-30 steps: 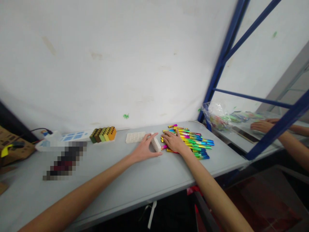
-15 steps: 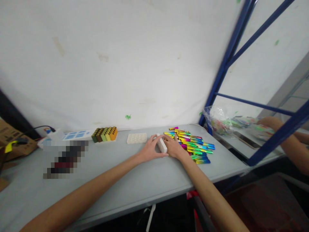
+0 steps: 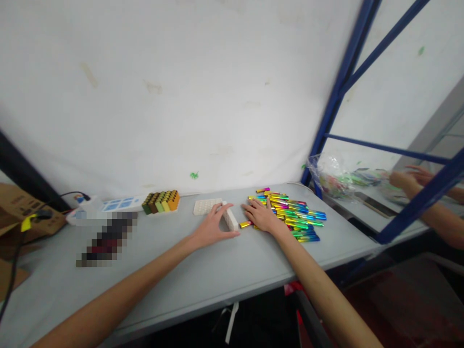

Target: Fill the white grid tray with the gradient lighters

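Note:
A small white perforated tray [image 3: 231, 220] stands on its edge on the grey table. My left hand [image 3: 210, 228] grips it lengthwise, fingers at its far end and thumb at the near end. To the right, my right hand [image 3: 261, 216] lies palm down on a pile of shiny metallic-coloured tubes [image 3: 293, 212], its fingers spread. One gold tube [image 3: 245, 224] lies between that hand and the upright tray. Behind my left hand a second white tray with a grid of holes [image 3: 203, 207] lies flat.
On the left sits a white tray holding rows of green, yellow and orange tubes [image 3: 161, 201]. A power strip [image 3: 85, 210], a blurred dark object [image 3: 108, 239] and a cardboard box [image 3: 43, 217] are farther left. Blue metal framing [image 3: 333, 106] separates another person's arm [image 3: 431, 208] and plastic bags [image 3: 331, 179].
My left hand and the upright white tray have shifted left, away from my right hand. My right hand has spread over the tubes, and a gold tube now shows beside it.

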{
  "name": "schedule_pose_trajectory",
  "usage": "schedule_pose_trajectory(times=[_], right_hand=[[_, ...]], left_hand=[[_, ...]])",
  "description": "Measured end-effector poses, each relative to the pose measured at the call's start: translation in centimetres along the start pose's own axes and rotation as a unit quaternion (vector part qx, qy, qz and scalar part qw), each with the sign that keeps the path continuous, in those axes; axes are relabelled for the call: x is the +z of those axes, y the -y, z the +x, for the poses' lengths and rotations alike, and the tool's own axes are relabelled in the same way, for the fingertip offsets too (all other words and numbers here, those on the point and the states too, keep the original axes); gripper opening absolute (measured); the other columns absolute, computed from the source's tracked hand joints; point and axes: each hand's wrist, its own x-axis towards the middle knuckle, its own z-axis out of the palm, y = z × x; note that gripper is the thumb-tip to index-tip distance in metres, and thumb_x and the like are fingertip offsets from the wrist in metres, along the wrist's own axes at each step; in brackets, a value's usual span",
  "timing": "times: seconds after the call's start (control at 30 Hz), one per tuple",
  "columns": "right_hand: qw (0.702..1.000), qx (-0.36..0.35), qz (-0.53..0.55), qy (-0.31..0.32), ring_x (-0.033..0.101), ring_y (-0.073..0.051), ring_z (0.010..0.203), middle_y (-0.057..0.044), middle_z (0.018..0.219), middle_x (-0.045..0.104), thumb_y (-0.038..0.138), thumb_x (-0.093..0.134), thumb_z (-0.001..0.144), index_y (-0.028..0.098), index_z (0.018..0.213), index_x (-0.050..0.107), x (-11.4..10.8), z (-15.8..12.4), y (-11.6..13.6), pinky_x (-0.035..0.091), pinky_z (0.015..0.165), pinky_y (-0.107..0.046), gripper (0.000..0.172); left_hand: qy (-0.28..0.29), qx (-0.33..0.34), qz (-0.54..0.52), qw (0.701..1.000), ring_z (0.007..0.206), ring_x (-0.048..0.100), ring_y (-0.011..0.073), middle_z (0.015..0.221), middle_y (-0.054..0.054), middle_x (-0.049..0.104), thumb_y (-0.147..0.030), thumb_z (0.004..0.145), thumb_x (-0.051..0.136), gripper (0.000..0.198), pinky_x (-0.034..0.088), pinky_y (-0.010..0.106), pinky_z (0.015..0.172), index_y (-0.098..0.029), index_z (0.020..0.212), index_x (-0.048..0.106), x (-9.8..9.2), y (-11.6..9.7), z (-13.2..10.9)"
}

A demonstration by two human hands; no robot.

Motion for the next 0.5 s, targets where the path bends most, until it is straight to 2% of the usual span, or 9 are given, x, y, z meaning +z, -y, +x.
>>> schedule_pose_trajectory(times=[0.1,0.2,0.3,0.4,0.5], right_hand=[[1.000,0.011,0.015,-0.019,0.042,-0.027,0.140,-0.014,0.150,0.049,0.035,0.031,0.107,0.025,0.141,0.052,-0.4,-0.1,-0.3,0.014,0.116,-0.071,0.041],[0.998,0.019,0.045,-0.038,0.045,-0.024,0.138,-0.012,0.146,0.053,0.039,0.031,0.107,0.025,0.139,0.055,-1.0,-0.2,-0.1,0.017,0.120,-0.061,0.043],[0.996,-0.019,0.072,-0.042,0.043,-0.025,0.139,-0.012,0.145,0.053,0.052,0.038,0.104,0.024,0.140,0.055,-1.4,-0.4,0.9,0.023,0.120,-0.053,0.048],[0.995,-0.056,0.077,-0.029,0.041,-0.027,0.139,-0.013,0.144,0.052,0.058,0.049,0.098,0.025,0.140,0.055,-1.3,-0.6,1.8,0.024,0.119,-0.052,0.054],[0.995,-0.063,0.076,-0.017,0.042,-0.028,0.138,-0.014,0.142,0.052,0.050,0.055,0.096,0.023,0.139,0.055,-0.9,-0.7,1.8,0.022,0.119,-0.053,0.051]], left_hand=[[-0.020,-0.005,0.007,1.000,0.139,0.042,0.0350,0.146,0.012,0.041,-0.058,0.071,0.081,0.088,0.038,0.050,0.116,-0.029,0.144,0.042,-0.5,0.4,-1.2],[-0.057,-0.010,0.025,0.998,0.140,0.041,0.0352,0.148,0.012,0.036,-0.057,0.070,0.083,0.078,0.038,0.051,0.116,-0.027,0.133,0.047,-1.2,0.7,-2.8],[-0.082,-0.003,0.060,0.995,0.140,0.040,0.0358,0.152,0.011,0.030,-0.053,0.071,0.082,0.062,0.038,0.051,0.116,-0.024,0.117,0.053,-2.1,0.8,-4.3],[-0.073,-0.001,0.076,0.994,0.135,0.046,0.0342,0.149,0.010,0.034,-0.052,0.072,0.081,0.054,0.043,0.049,0.113,-0.024,0.112,0.056,-2.7,1.1,-5.5],[-0.052,-0.002,0.076,0.996,0.127,0.055,0.0305,0.142,0.008,0.045,-0.053,0.074,0.079,0.054,0.047,0.046,0.111,-0.026,0.116,0.058,-2.9,1.6,-6.5]])
